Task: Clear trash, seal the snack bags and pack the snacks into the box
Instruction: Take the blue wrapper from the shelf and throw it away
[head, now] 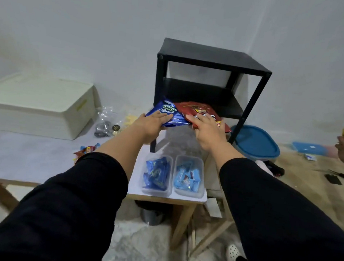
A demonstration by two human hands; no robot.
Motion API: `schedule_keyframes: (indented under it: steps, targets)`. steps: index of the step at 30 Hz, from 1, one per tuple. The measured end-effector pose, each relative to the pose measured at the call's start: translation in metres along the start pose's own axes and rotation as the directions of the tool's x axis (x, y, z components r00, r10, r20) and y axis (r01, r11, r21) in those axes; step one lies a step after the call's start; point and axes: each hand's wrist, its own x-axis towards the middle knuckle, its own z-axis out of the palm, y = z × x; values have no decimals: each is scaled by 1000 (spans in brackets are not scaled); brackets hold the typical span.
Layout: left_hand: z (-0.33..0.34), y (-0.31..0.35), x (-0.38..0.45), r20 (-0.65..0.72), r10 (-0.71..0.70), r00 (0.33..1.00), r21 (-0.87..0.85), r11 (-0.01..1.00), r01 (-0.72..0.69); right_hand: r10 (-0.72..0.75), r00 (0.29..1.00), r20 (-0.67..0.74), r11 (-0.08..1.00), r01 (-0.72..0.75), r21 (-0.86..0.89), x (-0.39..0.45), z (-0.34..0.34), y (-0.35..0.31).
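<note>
Under your fingers [167, 115], two snack bags lie side by side at the lower shelf of the black rack [214, 57]: your left hand [153, 122] grips the blue bag [168, 113], your right hand [206, 131] lies nearly flat on the red bag [199, 110]. Both bags look flat and crinkly. Nearer you on the worktop [31, 160], two clear tubs [173, 175] already hold blue wrapped sweets. Left of your fingers, loose wrappers [87, 149] and a plastic bag [106, 121] remain beside the closed white box [39, 107], so packing seems roughly midway.
</note>
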Motion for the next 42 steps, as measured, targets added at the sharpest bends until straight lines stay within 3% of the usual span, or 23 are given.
schedule_keyframes:
  steps: [5,10,16,21,28,34,42]
  targets:
    - [-5,-21,-83,29,-77,997,30,997,76,-72,997,-6,997,72,-33,-46,0,-52]
    - [-17,-67,-190,17,-243,970,88,967,241,-255,967,26,965,256,-57,-82,0,-141]
    - [-19,-144,-314,22,-487,873,113,869,482,-508,859,67,859,511,-35,-112,9,-272]
    - [-17,-198,-422,36,-689,724,123,722,681,-700,706,111,712,702,23,-136,29,-386]
    - [3,-267,-560,65,-896,440,100,444,890,-883,450,132,462,884,78,-170,62,-537]
    - [7,-327,-645,120,-971,208,45,215,976,-962,239,133,254,960,116,-185,81,-665]
    - [19,-388,-723,104,-995,-14,-16,-16,1000,-985,-4,170,25,985,168,-204,110,-800]
